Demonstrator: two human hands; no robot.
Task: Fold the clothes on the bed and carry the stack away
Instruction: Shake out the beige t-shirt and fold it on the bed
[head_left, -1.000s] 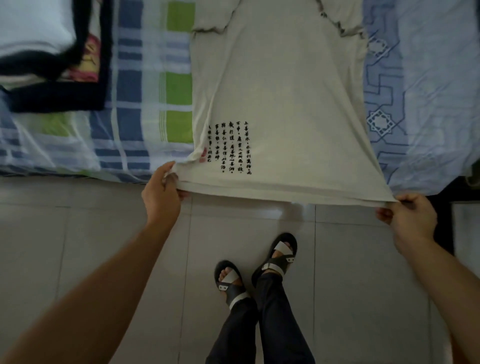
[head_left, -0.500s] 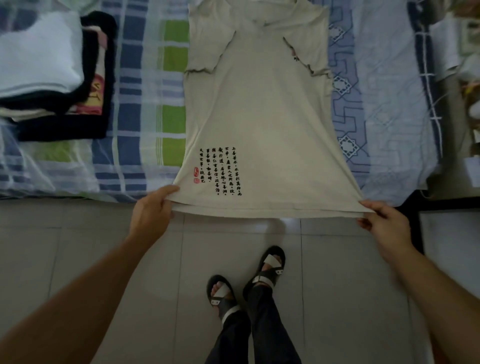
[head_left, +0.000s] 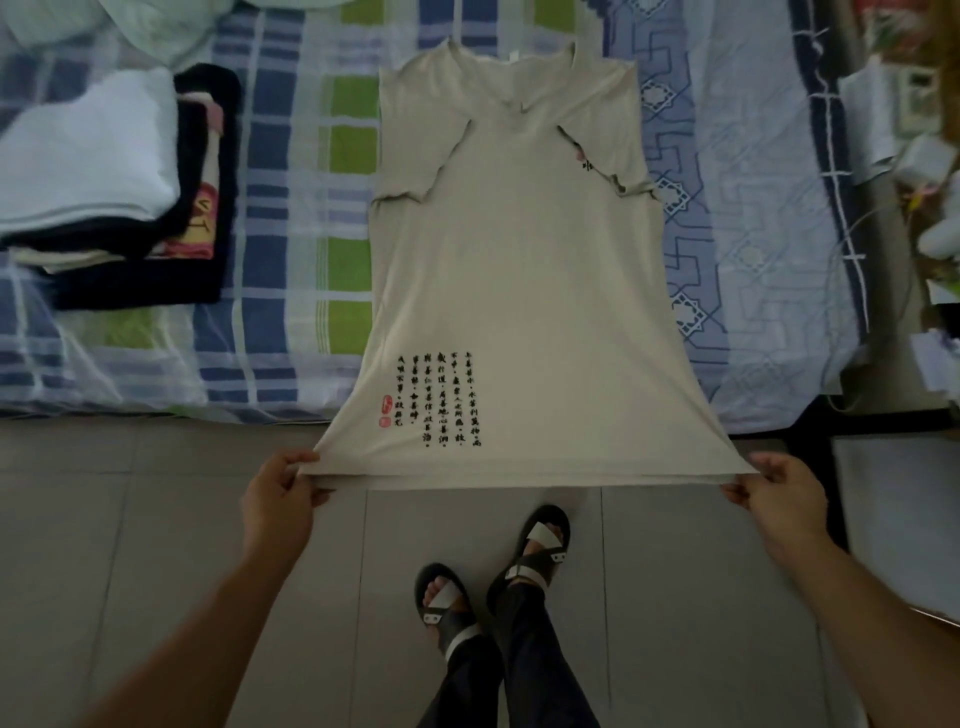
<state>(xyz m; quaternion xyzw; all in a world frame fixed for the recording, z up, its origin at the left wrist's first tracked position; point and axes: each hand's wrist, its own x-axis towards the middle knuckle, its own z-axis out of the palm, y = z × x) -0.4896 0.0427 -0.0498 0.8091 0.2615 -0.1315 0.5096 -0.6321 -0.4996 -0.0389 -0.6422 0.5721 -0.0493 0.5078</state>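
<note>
The beige t-shirt (head_left: 519, 270) lies spread on the bed (head_left: 291, 218), sleeves already turned inward, hem hanging over the bed edge. The left hand (head_left: 280, 501) pinches one hem corner and the right hand (head_left: 779, 493) pinches the other, probably to pull the cloth flat before the next fold. Compared with half a second ago, the collar is now fully visible, and the folded stack (head_left: 104, 171) is more in view

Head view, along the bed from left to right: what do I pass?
Folded stack → striped blanket → beige T-shirt → blue patterned sheet.
</note>
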